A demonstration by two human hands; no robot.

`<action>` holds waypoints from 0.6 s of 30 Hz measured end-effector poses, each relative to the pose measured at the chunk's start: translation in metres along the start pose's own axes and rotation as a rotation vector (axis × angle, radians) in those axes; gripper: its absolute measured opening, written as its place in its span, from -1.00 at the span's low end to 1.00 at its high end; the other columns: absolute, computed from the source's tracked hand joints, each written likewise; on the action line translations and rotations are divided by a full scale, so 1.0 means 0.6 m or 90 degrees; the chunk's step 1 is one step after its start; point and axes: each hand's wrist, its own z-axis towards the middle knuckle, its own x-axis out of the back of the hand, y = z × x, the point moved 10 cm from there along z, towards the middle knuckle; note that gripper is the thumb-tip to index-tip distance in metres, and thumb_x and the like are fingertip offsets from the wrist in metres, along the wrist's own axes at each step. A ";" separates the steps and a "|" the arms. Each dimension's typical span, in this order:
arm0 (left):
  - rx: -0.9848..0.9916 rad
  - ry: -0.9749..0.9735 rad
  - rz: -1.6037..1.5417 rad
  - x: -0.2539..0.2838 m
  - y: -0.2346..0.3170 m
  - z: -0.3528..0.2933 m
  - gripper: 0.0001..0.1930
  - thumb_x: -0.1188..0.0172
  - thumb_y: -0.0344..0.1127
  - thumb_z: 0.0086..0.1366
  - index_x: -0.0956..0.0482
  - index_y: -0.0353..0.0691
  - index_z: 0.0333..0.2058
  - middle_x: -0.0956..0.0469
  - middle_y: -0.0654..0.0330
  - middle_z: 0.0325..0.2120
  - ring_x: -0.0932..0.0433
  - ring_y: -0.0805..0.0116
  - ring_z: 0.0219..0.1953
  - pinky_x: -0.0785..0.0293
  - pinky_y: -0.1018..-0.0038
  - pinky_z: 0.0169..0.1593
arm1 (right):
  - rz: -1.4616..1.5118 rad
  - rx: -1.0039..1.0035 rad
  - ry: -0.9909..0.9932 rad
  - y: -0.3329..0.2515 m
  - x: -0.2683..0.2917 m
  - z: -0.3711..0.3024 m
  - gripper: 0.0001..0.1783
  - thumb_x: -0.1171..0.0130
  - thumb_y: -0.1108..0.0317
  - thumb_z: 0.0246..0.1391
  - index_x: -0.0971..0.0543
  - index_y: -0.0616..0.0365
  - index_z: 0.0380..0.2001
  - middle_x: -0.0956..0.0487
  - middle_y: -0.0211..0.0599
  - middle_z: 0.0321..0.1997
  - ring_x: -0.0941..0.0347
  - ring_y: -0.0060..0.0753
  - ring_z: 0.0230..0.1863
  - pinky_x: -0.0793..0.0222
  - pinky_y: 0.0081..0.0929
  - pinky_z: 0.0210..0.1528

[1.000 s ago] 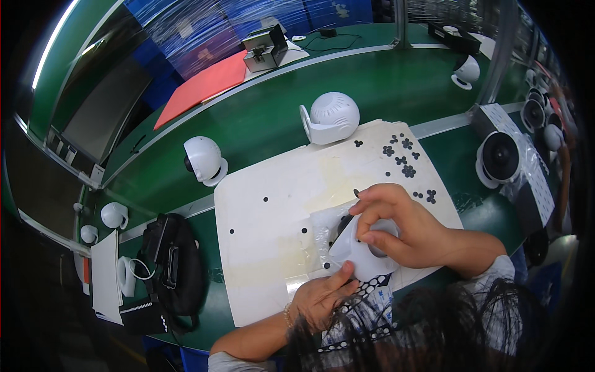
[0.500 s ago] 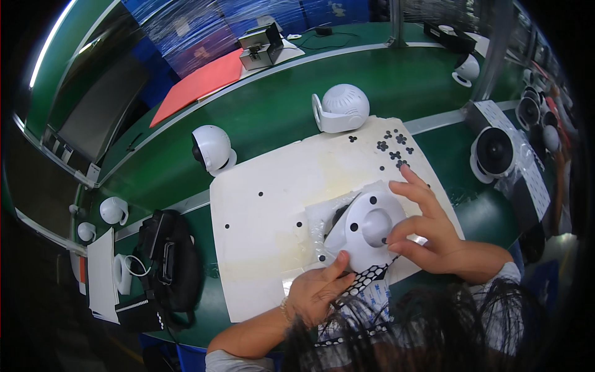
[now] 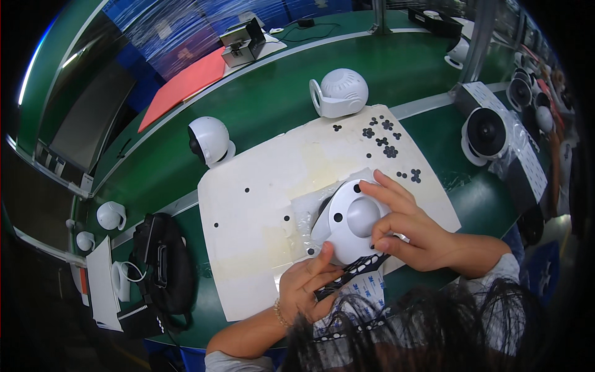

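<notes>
A white camera housing [image 3: 338, 239] lies tilted on clear plastic wrap with its round, dished base turned up. Black round pads sit on that base, one at its upper edge and one left of the dish. My right hand [image 3: 412, 232] pinches thumb and forefinger at the base's lower right edge, where a small black pad [image 3: 373, 246] shows at the fingertips; its other fingers reach over the base. Below the housing, my left hand [image 3: 307, 288] is closed on a perforated black pad sheet [image 3: 353, 270] with printed backing, one fingertip against the base's lower left edge.
Loose black pads [image 3: 390, 152] and clusters lie on the pale board [image 3: 242, 248]. White ball-shaped cameras [image 3: 344, 93] stand beyond it and at left; another [image 3: 486, 133] stands right, by a box. A black bag [image 3: 164, 260] lies left. A metal rail [image 3: 427, 108] crosses behind.
The whole scene has shifted slightly left and up in the picture. My right hand's upper fingers have come lower, nearer the base. Both hands stay at the housing.
</notes>
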 end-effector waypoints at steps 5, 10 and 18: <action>0.033 0.011 -0.026 -0.002 -0.013 -0.005 -0.75 -0.28 -0.45 -0.25 -0.50 -0.32 -0.48 -0.26 -0.05 0.03 -0.54 0.27 -0.45 -0.46 0.47 -0.37 | 0.074 -0.009 0.023 0.008 0.001 -0.001 -0.93 -0.03 0.33 0.01 -0.43 0.05 -0.47 -0.03 0.00 0.23 0.28 0.14 0.29 0.29 -0.13 0.20; 0.000 0.019 0.016 0.001 -0.001 0.003 -0.73 -0.27 -0.45 -0.27 -0.50 -0.32 -0.47 -0.26 -0.06 0.03 -0.54 0.27 -0.44 -0.46 0.47 -0.37 | 0.054 -0.010 0.014 0.006 0.000 -0.002 -0.94 -0.03 0.34 0.01 -0.43 0.04 -0.47 -0.03 -0.01 0.23 0.29 0.13 0.29 0.30 -0.14 0.20; 0.001 0.013 0.028 0.003 0.002 0.004 -0.72 -0.26 -0.45 -0.27 -0.51 -0.32 -0.46 -0.26 -0.06 0.02 -0.53 0.25 -0.42 -0.46 0.45 -0.34 | -0.381 0.190 0.138 -0.045 0.007 -0.046 -0.80 -0.19 0.27 -0.19 -0.53 -0.05 -0.38 -0.22 -0.18 0.15 0.03 0.00 0.22 0.18 -0.15 0.13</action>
